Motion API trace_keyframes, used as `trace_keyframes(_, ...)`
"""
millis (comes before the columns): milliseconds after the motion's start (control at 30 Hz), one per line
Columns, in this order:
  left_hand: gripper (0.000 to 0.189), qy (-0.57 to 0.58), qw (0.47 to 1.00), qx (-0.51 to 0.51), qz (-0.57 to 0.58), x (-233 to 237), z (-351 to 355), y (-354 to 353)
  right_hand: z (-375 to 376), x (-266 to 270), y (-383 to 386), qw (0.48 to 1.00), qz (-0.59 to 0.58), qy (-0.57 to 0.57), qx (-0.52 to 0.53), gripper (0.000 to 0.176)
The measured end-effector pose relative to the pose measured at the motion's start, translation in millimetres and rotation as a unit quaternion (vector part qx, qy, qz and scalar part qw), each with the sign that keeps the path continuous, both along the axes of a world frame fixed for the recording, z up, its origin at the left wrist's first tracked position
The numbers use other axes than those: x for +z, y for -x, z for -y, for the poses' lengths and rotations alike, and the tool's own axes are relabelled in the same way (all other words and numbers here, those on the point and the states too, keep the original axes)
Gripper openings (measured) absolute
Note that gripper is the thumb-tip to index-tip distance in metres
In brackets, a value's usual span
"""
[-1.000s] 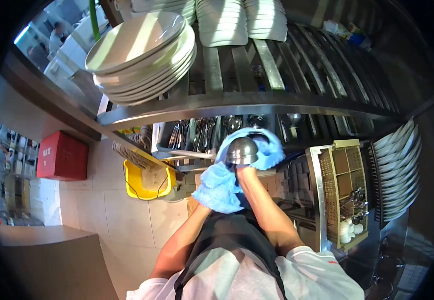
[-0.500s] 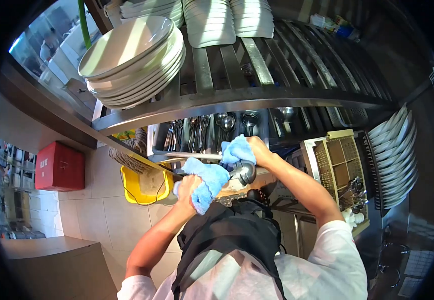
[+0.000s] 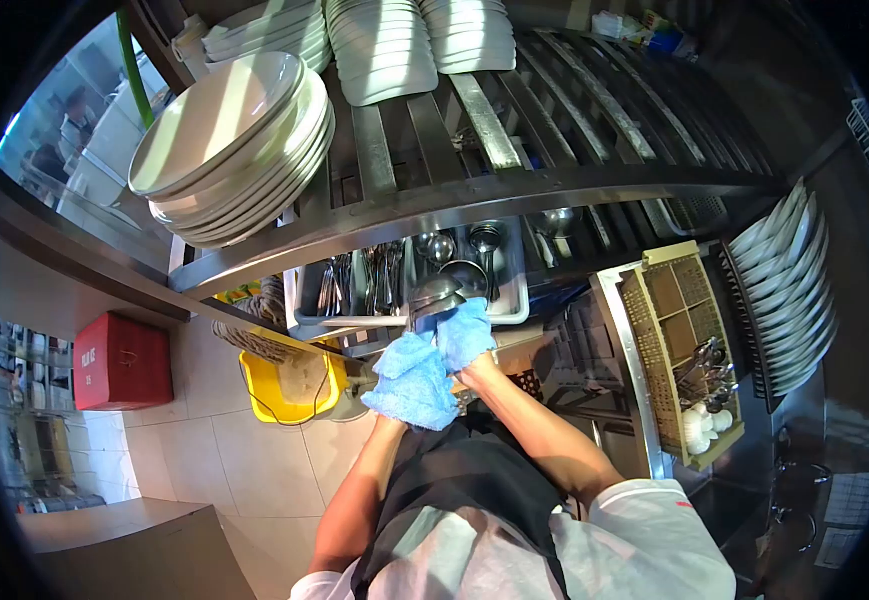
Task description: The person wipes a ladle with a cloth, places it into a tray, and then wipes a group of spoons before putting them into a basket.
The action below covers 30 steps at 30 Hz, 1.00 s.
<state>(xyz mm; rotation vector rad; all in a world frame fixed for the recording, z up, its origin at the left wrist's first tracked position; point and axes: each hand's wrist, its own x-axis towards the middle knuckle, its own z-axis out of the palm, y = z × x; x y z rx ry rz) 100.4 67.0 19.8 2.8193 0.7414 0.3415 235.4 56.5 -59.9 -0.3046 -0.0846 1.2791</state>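
Observation:
Both hands are together in front of the apron, with blue cloth around them. My left hand (image 3: 401, 420) is mostly covered by a light blue cloth (image 3: 412, 382); its fingers are hidden. My right hand (image 3: 475, 371) is closed on the blue cloth (image 3: 465, 332), its fingers partly covered. Dark metal ladles (image 3: 436, 291) stick out beyond the cloths, bowls towards the cutlery tray (image 3: 352, 321). Which hand bears the ladles' handles is hidden by the cloth. Forks and spoons (image 3: 382, 275) lie in the tray's compartments, with more ladles (image 3: 485, 238) at its right.
Stacked white plates (image 3: 244, 140) stand on the slatted metal shelf (image 3: 474, 198) above the tray. At right are a yellowish cutlery rack (image 3: 666, 330) and upright plates (image 3: 780, 290). A yellow bucket (image 3: 294, 400) and red box (image 3: 122, 362) stand on the floor at left.
My hands have come together, the right one moving down and left. The ladle bowls now point up towards the tray, instead of lying between the hands. The camera view has shifted slightly.

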Motion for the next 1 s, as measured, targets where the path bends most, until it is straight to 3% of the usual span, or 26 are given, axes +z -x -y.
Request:
trace_keyframes(33, 0.028, 0.038, 0.993, 0.012, -0.108, 8, 4, -4, -1, 4, -1, 0.995, 0.003, 0.086, -0.05, 0.027)
trace_keyframes(67, 0.028, 0.04, 0.993, 0.012, -0.109, 2, 9, -4, 0, 7, -1, 0.98, 0.006, 0.173, -0.098, 0.032)
trace_keyframes(133, 0.025, -0.013, 0.999, 0.01, 0.03, -4, 19, -5, -5, 16, -8, 0.971, -0.074, 0.144, -0.178, 0.017)
trace_keyframes(233, 0.024, -0.06, 0.997, 0.0, -0.043, 10, 16, -15, -5, 26, 0, 0.97, -0.021, 0.165, -0.177, 0.019)
trace_keyframes(300, 0.024, 0.09, 0.996, 0.023, -0.019, -39, 5, -11, -5, 32, -1, 0.968, 0.019, 0.178, -0.178, 0.024)
trace_keyframes(367, 0.038, 0.04, 0.993, 0.007, -0.112, 4, 6, -24, 1, 7, 2, 0.973, -0.012, 0.186, -0.137, 0.019)
trace_keyframes(400, 0.037, 0.028, 0.998, 0.041, -0.041, -30, 6, -23, 9, -31, 13, 0.939, 0.202, 0.247, -0.129, 0.017)
trace_keyframes(433, 0.037, 0.016, 0.997, 0.071, 0.031, -62, 6, -22, 18, -36, 17, 0.904, 0.306, 0.273, -0.12, 0.016)
trace_keyframes(467, 0.04, 0.049, 0.996, 0.067, 0.03, -67, 9, -25, 26, -40, 20, 0.856, 0.406, 0.3, -0.114, 0.015)
trace_keyframes(500, 0.042, 0.081, 0.994, 0.064, 0.028, -70, 12, -27, 36, -13, 20, 0.765, 0.555, 0.322, -0.053, 0.013)
trace_keyframes(533, 0.041, 0.111, 0.991, 0.044, -0.061, -71, 16, -26, 46, 2, 21, 0.649, 0.683, 0.334, 0.011, 0.011)
trace_keyframes(567, 0.041, 0.129, 0.985, 0.064, -0.092, -88, 23, -22, 50, -16, 19, 0.651, 0.683, 0.332, 0.011, 0.011)
trace_keyframes(600, 0.041, 0.145, 0.978, 0.084, -0.124, -106, 30, -18, 53, -48, 13, 0.513, 0.791, 0.332, 0.035, 0.01)
trace_keyframes(667, 0.054, 0.146, 0.957, 0.05, -0.244, -143, 30, -7, 58, -45, -8, 0.264, 0.907, 0.294, 0.148, 0.014)
trace_keyframes(700, 0.054, 0.147, 0.958, 0.052, -0.241, -156, 26, -3, 57, -23, -23, 0.167, 0.922, 0.258, 0.234, 0.018)
trace_keyframes(733, 0.058, 0.146, 0.954, 0.043, -0.258, -166, 21, 2, 55, -46, -41, 0.589, 0.699, 0.329, 0.237, 0.019)
trace_keyframes(767, 0.059, 0.132, 0.955, 0.024, -0.266, -143, 18, 1, 49, -69, -59, 0.771, 0.515, 0.319, 0.195, 0.02)
trace_keyframes(800, 0.061, 0.117, 0.955, 0.004, -0.274, -118, 15, -1, 43, -92, -77, 0.899, 0.295, 0.293, 0.136, 0.02)
trace_keyframes(833, 0.062, 0.102, 0.954, -0.015, -0.28, -93, 12, -3, 31, -95, -95, 0.921, 0.278, 0.26, 0.085, 0.02)
trace_keyframes(900, 0.058, 0.111, 0.966, -0.038, -0.232, -97, 2, 0, 22, -75, -121, 0.902, 0.252, 0.266, 0.229, 0.015)
trace_keyframes(967, 0.052, 0.081, 0.988, -0.027, -0.126, -119, -3, 10, 19, -64, -124, 0.794, 0.513, 0.083, 0.317, 0.011)
trace_keyframes(1000, 0.041, 0.059, 0.992, -0.022, -0.111, -85, -2, 6, 13, -42, -109, 0.791, 0.516, 0.079, 0.319, 0.011)
